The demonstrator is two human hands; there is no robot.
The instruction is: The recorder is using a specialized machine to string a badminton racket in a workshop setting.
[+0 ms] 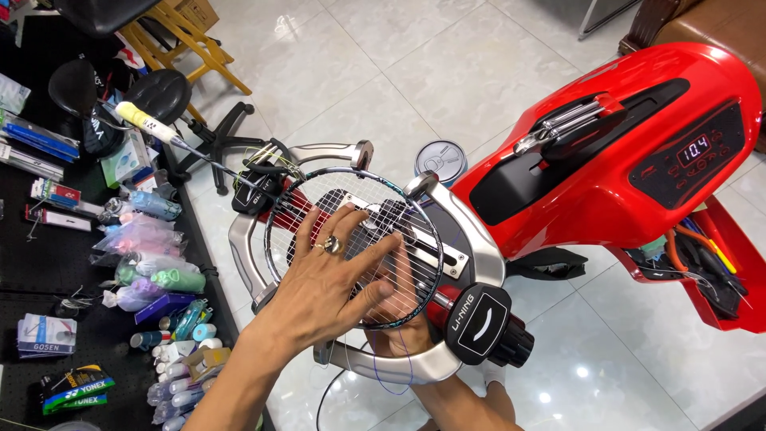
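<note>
Racket (351, 239) is clamped flat in the red stringing machine (622, 160). Spread left hand (327, 279) fingers are pressed on the string bed (399, 231); right hand (399, 315) (underneath) is half hidden, grip unclear. Thin, springy strings are judged best pinched near the frame.

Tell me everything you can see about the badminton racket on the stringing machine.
The badminton racket lies flat in the red stringing machine's silver turntable cradle, head toward the person. Its dark frame holds a grid of pale strings, and a loose string end hangs below. A thin dark shaft runs up-left to a white and yellow handle reaching past the machine over a black stool. The left hand, wearing a ring, presses spread fingers on the strings; the right hand works beneath them.
</note>
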